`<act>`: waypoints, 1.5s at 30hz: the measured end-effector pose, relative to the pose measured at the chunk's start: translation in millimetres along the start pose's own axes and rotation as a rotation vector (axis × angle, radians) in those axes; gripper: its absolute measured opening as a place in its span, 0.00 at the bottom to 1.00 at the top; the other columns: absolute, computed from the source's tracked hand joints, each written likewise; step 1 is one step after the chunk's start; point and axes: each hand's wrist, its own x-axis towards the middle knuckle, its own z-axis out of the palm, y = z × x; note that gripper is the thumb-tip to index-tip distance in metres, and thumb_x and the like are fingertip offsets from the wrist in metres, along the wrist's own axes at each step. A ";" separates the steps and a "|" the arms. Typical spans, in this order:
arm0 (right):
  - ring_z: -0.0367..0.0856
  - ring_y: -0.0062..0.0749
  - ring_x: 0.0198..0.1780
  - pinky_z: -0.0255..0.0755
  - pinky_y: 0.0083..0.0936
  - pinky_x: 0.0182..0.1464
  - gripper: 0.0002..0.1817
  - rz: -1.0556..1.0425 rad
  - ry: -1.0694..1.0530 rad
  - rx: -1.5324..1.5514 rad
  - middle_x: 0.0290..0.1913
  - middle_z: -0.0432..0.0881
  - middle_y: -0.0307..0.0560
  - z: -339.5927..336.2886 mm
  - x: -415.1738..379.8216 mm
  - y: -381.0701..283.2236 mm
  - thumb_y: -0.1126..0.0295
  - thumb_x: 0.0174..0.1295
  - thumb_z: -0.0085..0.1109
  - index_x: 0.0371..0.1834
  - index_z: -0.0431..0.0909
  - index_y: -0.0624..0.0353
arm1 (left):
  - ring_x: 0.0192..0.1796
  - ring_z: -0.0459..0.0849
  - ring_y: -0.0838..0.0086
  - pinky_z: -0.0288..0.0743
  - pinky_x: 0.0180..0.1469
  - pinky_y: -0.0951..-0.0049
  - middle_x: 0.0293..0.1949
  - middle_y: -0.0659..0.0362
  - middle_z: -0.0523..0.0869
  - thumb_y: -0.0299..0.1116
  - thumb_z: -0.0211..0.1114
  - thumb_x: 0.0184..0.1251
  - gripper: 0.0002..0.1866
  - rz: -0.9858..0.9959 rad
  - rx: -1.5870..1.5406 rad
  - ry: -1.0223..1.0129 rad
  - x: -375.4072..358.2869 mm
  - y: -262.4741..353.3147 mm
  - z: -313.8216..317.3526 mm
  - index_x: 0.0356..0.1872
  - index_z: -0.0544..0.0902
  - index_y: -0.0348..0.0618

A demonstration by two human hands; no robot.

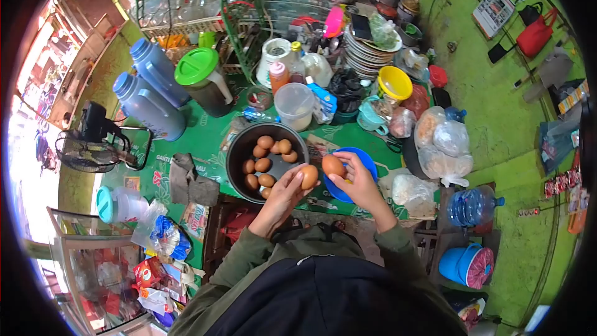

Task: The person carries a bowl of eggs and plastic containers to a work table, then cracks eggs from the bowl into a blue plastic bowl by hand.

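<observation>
My left hand [281, 204] is closed around a brown egg [309, 177], its fingers wrapped about the lower side. In my right hand [359, 185] is another brown egg [333, 166], gripped between thumb and fingers. The two eggs are close together, above the table's front edge. Left of them stands a dark round pot [235, 168] with several brown eggs [262, 165] lying in it. A blue bowl [371, 165] sits behind and beneath my right hand; its contents are mostly hidden by the hand and egg.
A green cloth covers the table [205, 168]. Behind the pot are a clear plastic tub [293, 107], a green-lidded pitcher [202, 84] and blue flasks [149, 106]. A small fan [90, 146] and a grey rag [189, 177] lie left. Stacked plates [367, 56] stand behind; plastic bags [444, 143] are right.
</observation>
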 end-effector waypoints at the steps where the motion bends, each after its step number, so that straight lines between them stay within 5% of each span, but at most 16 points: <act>1: 0.83 0.42 0.53 0.76 0.32 0.54 0.28 0.015 0.064 -0.011 0.57 0.79 0.56 -6.7 -13.4 -3.6 0.70 0.62 0.68 0.65 0.69 0.62 | 0.60 0.79 0.70 0.72 0.65 0.73 0.63 0.54 0.75 0.44 0.53 0.82 0.27 -0.043 -0.006 -0.014 13.8 -10.9 3.9 0.71 0.65 0.35; 7: 0.80 0.47 0.59 0.74 0.35 0.58 0.30 -0.144 0.372 -0.357 0.63 0.76 0.58 -17.0 -47.2 -7.1 0.69 0.66 0.66 0.69 0.66 0.62 | 0.52 0.80 0.80 0.75 0.57 0.78 0.55 0.60 0.81 0.48 0.54 0.80 0.24 -0.207 0.016 -0.081 66.2 -56.9 27.8 0.63 0.75 0.38; 9: 0.76 0.52 0.61 0.71 0.39 0.61 0.29 -0.358 0.448 -0.709 0.64 0.74 0.59 -18.3 -47.8 -9.1 0.70 0.66 0.64 0.69 0.66 0.64 | 0.50 0.80 0.82 0.75 0.55 0.79 0.52 0.61 0.82 0.48 0.55 0.80 0.22 -0.251 -0.010 -0.048 73.3 -61.3 35.5 0.58 0.78 0.39; 13: 0.72 0.54 0.66 0.67 0.42 0.67 0.27 -0.230 0.275 -0.687 0.66 0.72 0.58 -29.8 -46.9 8.8 0.73 0.67 0.61 0.69 0.66 0.64 | 0.46 0.80 0.83 0.75 0.51 0.81 0.45 0.63 0.83 0.50 0.56 0.79 0.23 -0.233 0.026 -0.026 80.3 -70.3 41.3 0.53 0.80 0.37; 17: 0.73 0.54 0.65 0.67 0.42 0.66 0.26 -0.278 0.460 -0.632 0.66 0.72 0.58 -29.2 -47.5 -2.1 0.73 0.68 0.60 0.69 0.66 0.64 | 0.48 0.79 0.83 0.76 0.53 0.79 0.49 0.63 0.83 0.48 0.55 0.80 0.21 -0.280 0.037 -0.020 87.6 -76.4 34.9 0.54 0.80 0.40; 22: 0.73 0.56 0.65 0.68 0.42 0.65 0.27 -0.223 0.246 -0.726 0.66 0.72 0.61 -36.7 -42.2 12.5 0.73 0.68 0.60 0.69 0.66 0.65 | 0.47 0.79 0.84 0.75 0.53 0.80 0.48 0.63 0.83 0.49 0.56 0.79 0.21 -0.269 0.048 0.004 90.4 -79.8 37.6 0.53 0.80 0.40; 24: 0.73 0.56 0.64 0.68 0.42 0.65 0.27 -0.250 0.395 -0.631 0.65 0.73 0.61 -34.4 -42.7 4.8 0.74 0.67 0.60 0.69 0.66 0.65 | 0.47 0.79 0.83 0.75 0.54 0.79 0.48 0.63 0.83 0.49 0.55 0.79 0.21 -0.265 0.063 0.008 90.3 -79.9 36.1 0.53 0.80 0.41; 32: 0.76 0.49 0.63 0.71 0.37 0.63 0.26 -0.169 0.303 -0.514 0.64 0.74 0.58 -41.1 -35.7 41.0 0.75 0.68 0.59 0.69 0.66 0.64 | 0.47 0.80 0.80 0.75 0.54 0.78 0.48 0.62 0.83 0.48 0.54 0.80 0.20 -0.233 0.090 0.049 93.1 -78.2 38.1 0.55 0.79 0.41; 34: 0.80 0.36 0.56 0.74 0.29 0.57 0.23 0.099 0.293 0.072 0.62 0.76 0.53 -50.2 -33.8 54.9 0.72 0.72 0.57 0.68 0.67 0.63 | 0.46 0.80 0.80 0.76 0.51 0.78 0.47 0.61 0.83 0.47 0.53 0.81 0.19 -0.227 0.086 0.073 93.0 -75.3 37.5 0.55 0.79 0.41; 37: 0.80 0.25 0.53 0.77 0.22 0.50 0.22 0.219 0.228 0.300 0.57 0.79 0.48 -71.8 -30.3 59.0 0.66 0.74 0.56 0.67 0.68 0.65 | 0.45 0.80 0.78 0.75 0.51 0.76 0.48 0.61 0.82 0.43 0.49 0.81 0.17 -0.246 -0.019 0.110 94.7 -62.5 37.1 0.55 0.78 0.44; 39: 0.80 0.23 0.47 0.76 0.21 0.47 0.20 0.255 0.185 0.281 0.55 0.79 0.47 -85.3 -24.6 67.3 0.65 0.74 0.56 0.64 0.70 0.65 | 0.46 0.81 0.76 0.75 0.52 0.74 0.46 0.61 0.82 0.41 0.47 0.79 0.17 -0.107 0.257 0.002 100.4 -63.3 21.8 0.53 0.80 0.45; 41: 0.79 0.20 0.40 0.75 0.19 0.43 0.19 0.326 0.098 0.338 0.50 0.81 0.46 -95.1 -20.8 78.2 0.64 0.74 0.55 0.62 0.72 0.65 | 0.50 0.83 0.70 0.76 0.54 0.69 0.46 0.56 0.83 0.42 0.56 0.76 0.17 -0.007 0.509 -0.091 112.7 -60.4 13.3 0.54 0.81 0.42; 43: 0.78 0.19 0.36 0.75 0.18 0.41 0.18 0.338 0.067 0.322 0.45 0.82 0.44 -101.7 -15.5 80.2 0.64 0.75 0.54 0.60 0.74 0.65 | 0.54 0.84 0.62 0.76 0.56 0.65 0.46 0.52 0.84 0.41 0.68 0.68 0.21 0.309 1.062 -0.169 98.5 -34.2 42.5 0.56 0.81 0.40; 45: 0.78 0.18 0.35 0.74 0.17 0.40 0.18 0.367 -0.001 0.272 0.43 0.82 0.43 -105.4 -11.9 82.4 0.63 0.75 0.54 0.60 0.74 0.65 | 0.54 0.83 0.54 0.77 0.55 0.60 0.47 0.48 0.84 0.40 0.75 0.61 0.26 0.425 1.096 -0.207 97.4 -25.8 50.2 0.58 0.80 0.40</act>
